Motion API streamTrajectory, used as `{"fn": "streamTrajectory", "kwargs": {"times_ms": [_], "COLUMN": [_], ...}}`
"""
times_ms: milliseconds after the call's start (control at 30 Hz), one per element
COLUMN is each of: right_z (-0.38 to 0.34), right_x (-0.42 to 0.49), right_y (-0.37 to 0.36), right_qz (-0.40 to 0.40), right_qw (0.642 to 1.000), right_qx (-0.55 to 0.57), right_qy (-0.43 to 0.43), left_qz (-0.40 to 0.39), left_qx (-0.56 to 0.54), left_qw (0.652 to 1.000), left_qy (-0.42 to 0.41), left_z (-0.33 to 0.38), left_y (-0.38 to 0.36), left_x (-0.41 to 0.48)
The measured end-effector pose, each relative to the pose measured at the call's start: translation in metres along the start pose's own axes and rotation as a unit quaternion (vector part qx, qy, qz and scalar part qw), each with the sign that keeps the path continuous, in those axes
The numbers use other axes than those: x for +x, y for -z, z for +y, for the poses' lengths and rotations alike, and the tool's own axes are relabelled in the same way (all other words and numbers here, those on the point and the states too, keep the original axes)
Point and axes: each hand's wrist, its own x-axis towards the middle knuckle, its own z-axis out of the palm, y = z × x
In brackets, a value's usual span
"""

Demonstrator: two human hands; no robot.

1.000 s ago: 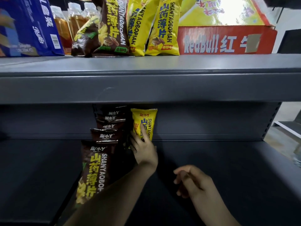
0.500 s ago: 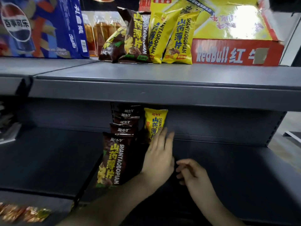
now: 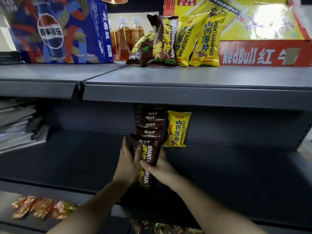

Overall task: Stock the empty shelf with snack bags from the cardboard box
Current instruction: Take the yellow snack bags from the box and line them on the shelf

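A row of several brown snack bags (image 3: 150,129) stands front to back on the dark middle shelf (image 3: 236,174). The front brown bag (image 3: 149,149) stands upright between my hands. My left hand (image 3: 127,163) grips its left edge, thumb across the front. My right hand (image 3: 160,168) holds its right side, thumb across the front. A single yellow snack bag (image 3: 177,130) leans against the shelf's back wall, just right of the brown row. The cardboard box is not in view.
The upper shelf (image 3: 185,76) carries brown and yellow snack bags (image 3: 179,41), a RedBull carton (image 3: 263,54), drink bottles (image 3: 125,38) and a blue Pepsi carton (image 3: 57,31). Stacked papers (image 3: 18,124) lie at left. Orange packets (image 3: 40,208) sit on the lowest shelf.
My left hand left the yellow bag and moved to the front brown bag. My right hand came up and took hold of the same bag. The view has shifted left and down.
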Motion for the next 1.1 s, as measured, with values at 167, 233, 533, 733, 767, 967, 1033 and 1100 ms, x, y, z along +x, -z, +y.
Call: {"fn": "streamTrajectory", "kwargs": {"times_ms": [167, 233, 533, 733, 767, 967, 1033, 1100], "right_z": [0.012, 0.017, 0.015, -0.005, -0.006, -0.007, -0.007, -0.005], "right_x": [0.016, 0.022, 0.026, -0.008, -0.015, -0.074, -0.106, -0.142], "right_y": [-0.02, -0.026, -0.023, 0.037, 0.05, 0.109, 0.129, 0.148], "right_qz": [0.053, 0.062, 0.094, 0.11, 0.126, 0.176, 0.172, 0.166], "right_qw": [0.998, 0.997, 0.992, 0.985, 0.982, 0.969, 0.969, 0.971], "right_qx": [-0.01, -0.026, -0.086, -0.131, -0.137, -0.155, -0.16, -0.151], "right_qy": [-0.021, -0.03, -0.017, -0.033, -0.035, -0.072, -0.073, -0.078], "left_qz": [-0.047, -0.058, -0.011, 0.121, 0.12, 0.042, 0.022, -0.017], "left_qx": [-0.195, -0.218, -0.186, -0.059, -0.05, 0.02, 0.045, 0.063], "left_qw": [0.977, 0.972, 0.982, 0.985, 0.98, 0.964, 0.958, 0.955], "left_qy": [0.068, 0.069, 0.029, -0.109, -0.149, -0.26, -0.281, -0.29], "left_z": [0.0, -0.001, -0.001, 0.038, 0.051, 0.131, 0.148, 0.161], "left_y": [0.003, 0.005, 0.009, 0.029, 0.03, 0.0, -0.025, -0.055], "left_x": [0.006, 0.011, 0.013, 0.015, 0.015, -0.022, -0.044, -0.069]}}
